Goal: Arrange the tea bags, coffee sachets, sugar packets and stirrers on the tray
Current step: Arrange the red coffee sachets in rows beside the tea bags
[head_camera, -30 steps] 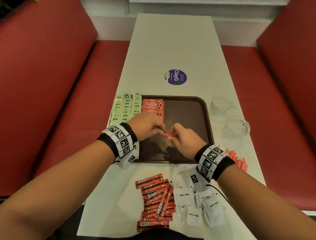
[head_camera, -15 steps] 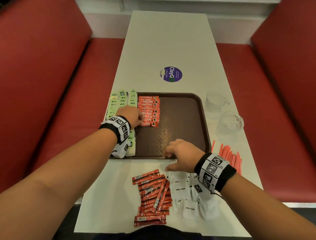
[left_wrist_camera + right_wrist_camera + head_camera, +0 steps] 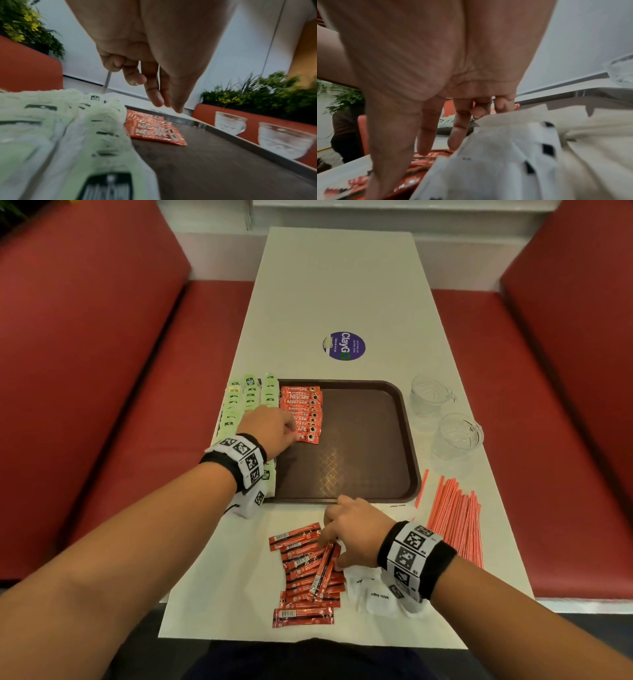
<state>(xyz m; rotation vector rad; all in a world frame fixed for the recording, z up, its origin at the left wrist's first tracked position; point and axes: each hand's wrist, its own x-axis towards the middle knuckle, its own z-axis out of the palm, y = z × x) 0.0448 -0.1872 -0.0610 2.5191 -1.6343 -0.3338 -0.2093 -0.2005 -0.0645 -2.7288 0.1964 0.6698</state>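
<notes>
A brown tray (image 3: 363,440) lies mid-table. Green tea bags (image 3: 246,402) fill its left side, and beside them runs a row of red coffee sachets (image 3: 303,405). My left hand (image 3: 293,431) hovers at the near end of that row, fingers pointing down and holding nothing (image 3: 171,106). Loose coffee sachets (image 3: 305,573) lie in a pile in front of the tray. My right hand (image 3: 329,546) reaches onto the pile with straight fingers touching the top sachets (image 3: 423,150). White sugar packets (image 3: 376,597) lie under my right wrist. Red stirrers (image 3: 455,518) lie to the right.
Two glass cups (image 3: 431,395) (image 3: 459,433) stand right of the tray. A round purple sticker (image 3: 344,345) is on the white table (image 3: 342,275) beyond the tray. Red benches (image 3: 102,405) flank both sides. The tray's right half is bare.
Both hands held one sachet over the tray a second ago. The left carried it to the row's near end and let go. The right drew back to the loose pile.
</notes>
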